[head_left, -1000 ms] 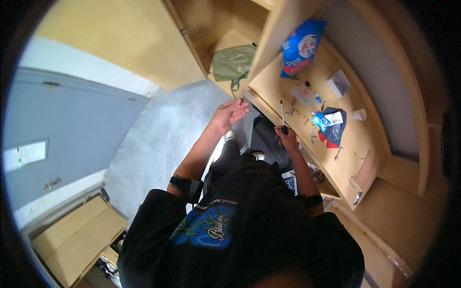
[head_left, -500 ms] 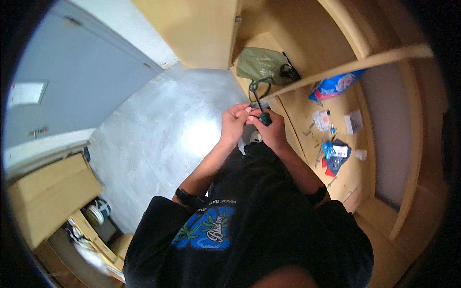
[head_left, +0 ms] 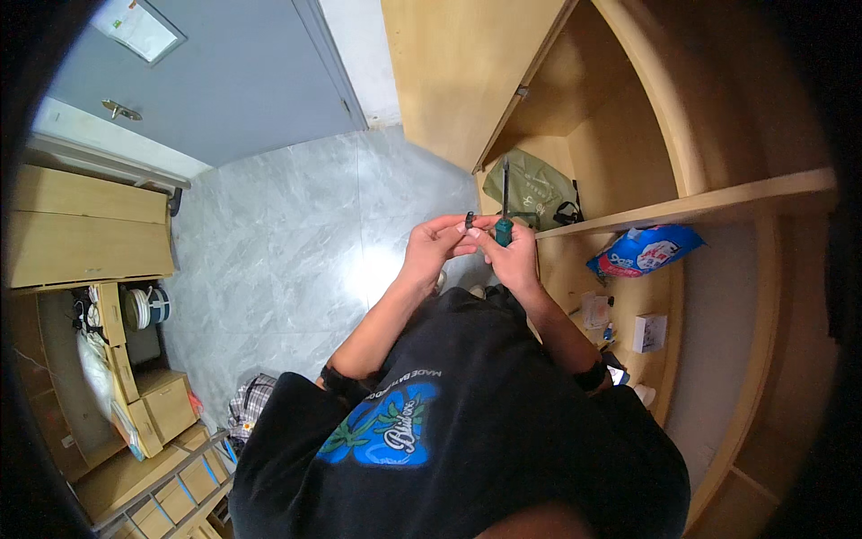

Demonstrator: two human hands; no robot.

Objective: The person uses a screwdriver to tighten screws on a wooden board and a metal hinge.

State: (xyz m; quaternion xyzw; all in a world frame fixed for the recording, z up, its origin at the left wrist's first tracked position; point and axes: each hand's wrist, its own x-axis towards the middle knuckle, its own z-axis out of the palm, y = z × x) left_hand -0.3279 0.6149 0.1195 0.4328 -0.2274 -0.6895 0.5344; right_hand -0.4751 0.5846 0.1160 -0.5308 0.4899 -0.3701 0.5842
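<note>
Screwdriver (head_left: 504, 233), green-handled, clasped in right hand (head_left: 517, 260); shaft pointing forward. Left hand (head_left: 427, 255) pinching small dark part (head_left: 469, 220).

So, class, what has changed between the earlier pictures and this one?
The right hand has moved left, away from the desk, to meet the left hand; a small dark piece shows between their fingertips. The view has turned left. The screwdriver stays in the right hand.
</note>
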